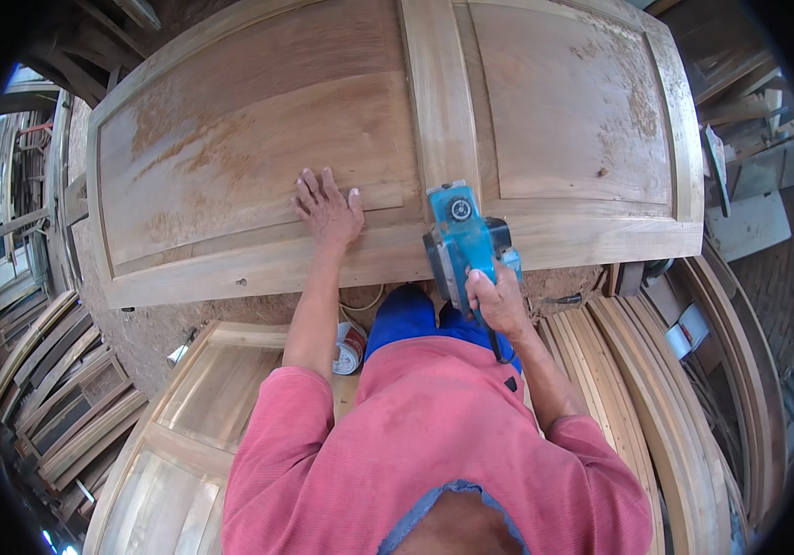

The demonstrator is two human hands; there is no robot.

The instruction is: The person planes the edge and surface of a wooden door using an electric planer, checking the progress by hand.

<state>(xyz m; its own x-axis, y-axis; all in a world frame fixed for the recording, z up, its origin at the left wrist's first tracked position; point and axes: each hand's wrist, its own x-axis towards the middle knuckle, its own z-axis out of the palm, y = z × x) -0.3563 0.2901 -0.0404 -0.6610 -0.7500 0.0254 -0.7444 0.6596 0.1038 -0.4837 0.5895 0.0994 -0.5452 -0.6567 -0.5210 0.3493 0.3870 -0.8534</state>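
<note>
A large panelled wooden door lies flat in front of me, with brown shavings and dust scattered over its two recessed panels. My left hand rests on the lower part of the left panel, fingers spread and holding nothing. In my right hand is a blue electric hand planer, gripped by its rear handle. The planer sits at the door's near rail, below the upright middle rail. Its underside is hidden, so I cannot tell how firmly it touches the wood. A dark cord hangs from its back end.
Behind me on the left lies another panelled door. Long boards are stacked at the right, and piled timber stands at far left. A round tub is beside my legs. Sawdust covers the floor.
</note>
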